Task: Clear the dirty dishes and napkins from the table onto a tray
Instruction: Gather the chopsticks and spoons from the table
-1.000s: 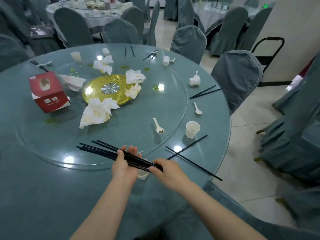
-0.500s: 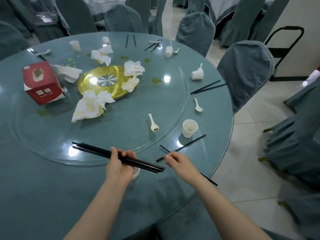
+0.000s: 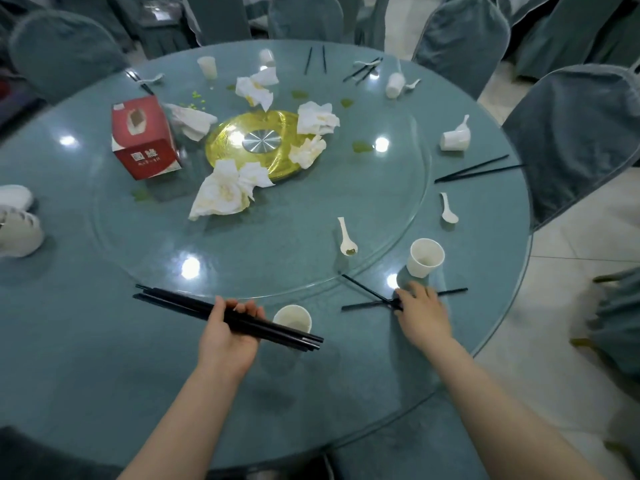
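Black chopsticks everywhere, and the picture has changed since half a second back: the view has tipped further down over the round table (image 3: 86, 341), bringing two white bowls (image 3: 15, 220) into sight at the far left edge, both cut off by the frame. The red tissue box (image 3: 143, 138) stands on the glass turntable (image 3: 277, 258), with crumpled napkins (image 3: 228, 190) strewn round the gold centre disc (image 3: 256, 143).

Left hand (image 3: 228, 336) now: fingers and thumb curled round the bundle of chopsticks (image 3: 180, 304), gripping it near the middle, the sticks slanting from upper left down to lower right, knuckles up, forearm running in from the bottom edge. Just behind the bundle's right end sits a paper cup (image 3: 292, 318), more exposed than before, its lower part hidden by the sticks.

Further right, a white spoon (image 3: 346, 237) lies on the turntable. And the right hand (image 3: 420, 308) has travelled out to the right and landed on the crossed pair of chopsticks (image 3: 367, 299) near the table's rim, palm down, fingertips on the spot where they cross. Whether the fingers pinch the sticks or merely touch them cannot be made out; the hand covers that point and the far portions of both sticks. A second paper cup (image 3: 426, 258) stands just beyond those fingers. More chopsticks (image 3: 474, 169) and another spoon (image 3: 448, 211) wait at the right side.
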Available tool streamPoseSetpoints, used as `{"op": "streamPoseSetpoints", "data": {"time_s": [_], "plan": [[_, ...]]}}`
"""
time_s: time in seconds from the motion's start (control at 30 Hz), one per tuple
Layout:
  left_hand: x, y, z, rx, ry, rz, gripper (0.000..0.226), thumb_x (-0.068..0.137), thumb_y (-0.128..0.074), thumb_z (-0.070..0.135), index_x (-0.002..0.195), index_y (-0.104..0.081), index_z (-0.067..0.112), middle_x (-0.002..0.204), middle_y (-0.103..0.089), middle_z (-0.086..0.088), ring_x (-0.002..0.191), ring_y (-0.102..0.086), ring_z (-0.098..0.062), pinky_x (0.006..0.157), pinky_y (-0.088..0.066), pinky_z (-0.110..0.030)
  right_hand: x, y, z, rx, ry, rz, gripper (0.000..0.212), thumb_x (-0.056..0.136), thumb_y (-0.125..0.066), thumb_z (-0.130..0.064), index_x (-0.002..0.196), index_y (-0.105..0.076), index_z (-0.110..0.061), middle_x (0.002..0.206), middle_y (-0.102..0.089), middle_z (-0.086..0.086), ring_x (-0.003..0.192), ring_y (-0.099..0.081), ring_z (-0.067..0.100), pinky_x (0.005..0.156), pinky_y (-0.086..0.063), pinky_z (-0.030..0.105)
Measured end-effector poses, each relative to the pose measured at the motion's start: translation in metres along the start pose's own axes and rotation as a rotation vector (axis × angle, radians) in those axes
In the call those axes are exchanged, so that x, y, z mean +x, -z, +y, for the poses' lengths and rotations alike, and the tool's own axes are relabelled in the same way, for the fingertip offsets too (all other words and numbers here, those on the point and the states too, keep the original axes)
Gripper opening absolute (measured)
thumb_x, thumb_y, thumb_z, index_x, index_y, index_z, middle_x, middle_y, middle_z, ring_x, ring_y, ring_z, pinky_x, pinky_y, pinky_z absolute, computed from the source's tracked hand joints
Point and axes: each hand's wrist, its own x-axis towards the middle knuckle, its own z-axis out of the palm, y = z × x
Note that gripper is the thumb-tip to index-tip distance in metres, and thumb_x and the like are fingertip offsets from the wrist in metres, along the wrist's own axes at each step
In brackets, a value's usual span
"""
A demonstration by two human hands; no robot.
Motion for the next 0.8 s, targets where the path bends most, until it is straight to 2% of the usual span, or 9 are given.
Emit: {"op": "streamPoseSetpoints", "data": {"time_s": [0.07, 0.13, 0.33, 0.47, 0.53, 0.6, 0.7, 0.8], "plan": [[-0.001, 0.003, 0.003, -0.005, 0.003, 0.017, 0.034, 0.101, -0.040, 0.032, 0.071, -0.043, 0.016, 0.047, -0.045, 0.004, 0.053, -0.052, -0.011, 0.072, -0.047, -0.030, 0.004, -0.001, 0.000, 0.002, 0.026, 0.025, 0.026, 0.093, -0.053, -0.028, 0.117, -0.057, -0.021, 0.120, -0.053, 0.000, 0.112, -0.046, 0.025, 0.085, -0.038, 0.035], [-0.002, 0.005, 0.005, 0.003, 0.021, 0.033, 0.031, 0.100, -0.042, 0.030, 0.073, -0.045, 0.015, 0.048, -0.046, 0.004, 0.051, -0.053, -0.011, 0.072, -0.047, -0.029, 0.001, -0.004, -0.001, -0.041, 0.066, 0.054, 0.017, 0.095, -0.050, -0.026, 0.106, -0.060, -0.020, 0.107, -0.057, 0.000, 0.104, -0.049, 0.024, 0.078, -0.033, 0.033], [-0.008, 0.012, 0.009, 0.043, 0.082, 0.012, 0.030, 0.094, -0.053, 0.037, 0.071, -0.050, 0.018, 0.048, -0.042, 0.008, 0.040, -0.044, -0.006, 0.063, -0.038, -0.022, -0.022, -0.009, -0.007, -0.090, 0.075, -0.003, 0.018, 0.099, -0.041, -0.031, 0.109, -0.054, -0.024, 0.111, -0.056, -0.003, 0.108, -0.048, 0.021, 0.085, -0.033, 0.033], [-0.010, 0.018, 0.016, 0.038, 0.147, -0.032, 0.033, 0.091, -0.056, 0.040, 0.068, -0.048, 0.019, 0.041, -0.031, 0.009, 0.033, -0.032, -0.005, 0.056, -0.030, -0.019, -0.050, 0.006, -0.026, 0.138, -0.003, 0.003, 0.016, 0.100, -0.038, -0.029, 0.109, -0.048, -0.021, 0.097, -0.060, 0.005, 0.082, -0.052, 0.029, 0.065, -0.036, 0.036], [-0.012, 0.022, 0.019, 0.045, 0.183, -0.056, 0.033, 0.091, -0.056, 0.040, 0.067, -0.047, 0.019, 0.039, -0.028, 0.009, 0.032, -0.030, -0.005, 0.056, -0.028, -0.019, -0.068, 0.019, -0.042, 0.297, -0.035, 0.061, 0.014, 0.100, -0.038, -0.029, 0.106, -0.048, -0.022, 0.087, -0.057, 0.002, 0.072, -0.048, 0.025, 0.060, -0.034, 0.034], [-0.016, 0.026, 0.023, 0.075, 0.217, -0.077, 0.033, 0.093, -0.055, 0.039, 0.068, -0.047, 0.019, 0.038, -0.028, 0.010, 0.031, -0.029, -0.005, 0.054, -0.029, -0.018, -0.086, 0.030, -0.061, 0.389, -0.059, 0.132, 0.013, 0.100, -0.040, -0.027, 0.100, -0.051, -0.020, 0.080, -0.055, -0.002, 0.070, -0.047, 0.021, 0.059, -0.031, 0.033], [-0.025, 0.032, 0.027, 0.120, 0.277, -0.120, 0.032, 0.095, -0.051, 0.037, 0.070, -0.050, 0.017, 0.039, -0.030, 0.009, 0.031, -0.031, -0.005, 0.043, -0.035, -0.015, -0.118, 0.043, -0.091, 0.466, -0.117, 0.155, 0.014, 0.098, -0.043, -0.017, 0.094, -0.056, -0.019, 0.075, -0.053, -0.005, 0.068, -0.048, 0.019, 0.056, -0.028, 0.029], [-0.035, 0.041, 0.028, 0.189, 0.322, -0.172, 0.029, 0.096, -0.050, 0.035, 0.075, -0.054, 0.016, 0.041, -0.034, 0.008, 0.032, -0.035, -0.005, 0.043, -0.037, -0.014, -0.151, 0.056, -0.118, 0.602, -0.177, 0.124, 0.024, 0.087, -0.042, -0.001, 0.091, -0.058, -0.018, 0.077, -0.057, -0.003, 0.070, -0.053, 0.019, 0.057, -0.037, 0.025]]}}
